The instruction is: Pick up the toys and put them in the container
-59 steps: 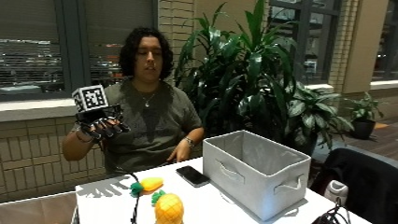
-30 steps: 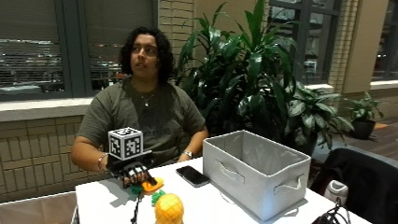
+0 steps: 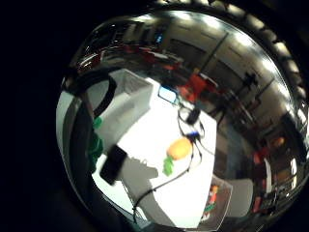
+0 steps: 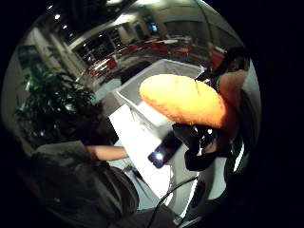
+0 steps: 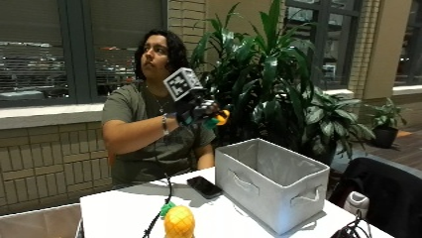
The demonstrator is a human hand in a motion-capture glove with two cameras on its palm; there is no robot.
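Gripping an orange toy (image 5: 222, 117), gloved right hand (image 5: 198, 112) raised above the container (image 5: 270, 183).

open-topped container (image 5: 272, 183), phone (image 5: 204, 187) beside it, plant (image 5: 277, 84) behind

Grey container (image 5: 272, 186): matt woven cloth, soft sides. Orange toy (image 4: 183, 100) held in gloved hand (image 5: 196, 110): fuzzy plush. Pineapple toy (image 5: 179, 221): yellow, plastic-looking, bumpy, slight sheen. Phone (image 5: 204, 186): glossy black. Tabletop (image 5: 119, 213): smooth, matt white.
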